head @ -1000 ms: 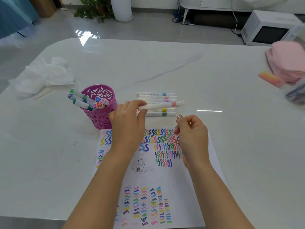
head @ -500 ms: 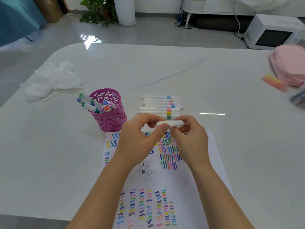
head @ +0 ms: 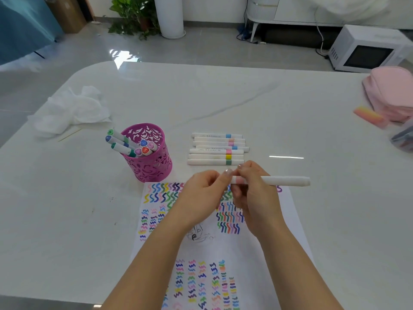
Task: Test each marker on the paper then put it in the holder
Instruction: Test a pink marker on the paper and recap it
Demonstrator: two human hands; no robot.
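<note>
White paper sits nearest, flat on the table. Most of it is filled with coloured squiggle rows. Blank space is left mid-sheet around a small doodle and along the right edge.

Both hands hover just above its top end. Right hand has its fingers curled round the marker close to the pink band, and the long white barrel sticks out to the right, roughly level. Left hand pinches the marker's left end with thumb and forefinger, other fingers tucked in. The cap is hidden under the fingers, so I can't tell if it's off yet. Reads as the uncapping step.

To do it well:
- Pull straight along the barrel axis with a slight twist, no bending.
- Keep the right grip close to the band so the barrel doesn't lever.
- Park the cap in the left hand, not on the table. It likely goes back on after the test.
- Tip down onto a blank patch and make a short squiggle with light pressure. Overlap an existing row and the colour won't read.

Beyond the hands is a row of markers, lying side by side and capped, just past the paper's top edge. Probably the untested queue. Left of them the purple holder stands upright near the paper's top-left corner, with stowed markers leaning out of it.

Farther out: crumpled tissue far left, pink pouch at the right edge.
</note>
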